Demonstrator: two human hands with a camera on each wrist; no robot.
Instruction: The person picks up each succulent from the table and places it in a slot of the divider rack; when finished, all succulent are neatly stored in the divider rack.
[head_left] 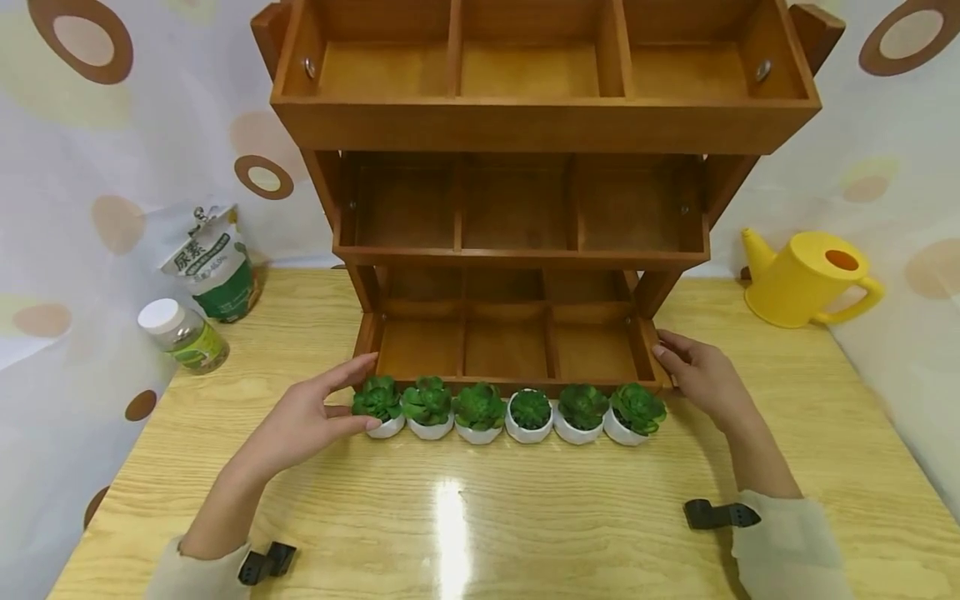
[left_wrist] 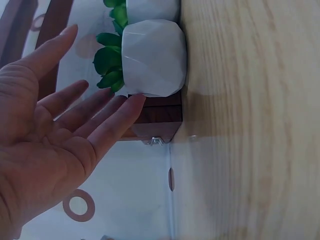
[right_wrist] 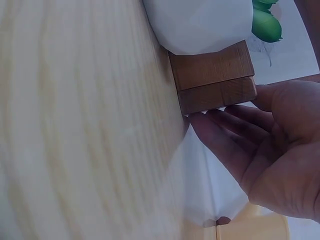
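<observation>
One clear round jar with a white lid [head_left: 183, 336] stood on our left. Next, our left hand [head_left: 306, 417] was open, right by the first of six leafy green plants in white pots [head_left: 480, 408]. They stood in a row before the brown wooden three-step shelf [head_left: 547, 129]. Our right hand [head_left: 703, 379], fingers mostly straight, touched the shelf's right end, near a yellow watering can [head_left: 802, 283].

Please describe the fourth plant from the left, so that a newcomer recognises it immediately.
Find the wooden shelf on the table. Six plants stand in a row along its front. The fourth plant looks smallest, its white pot showing rim nearly all round.
</observation>
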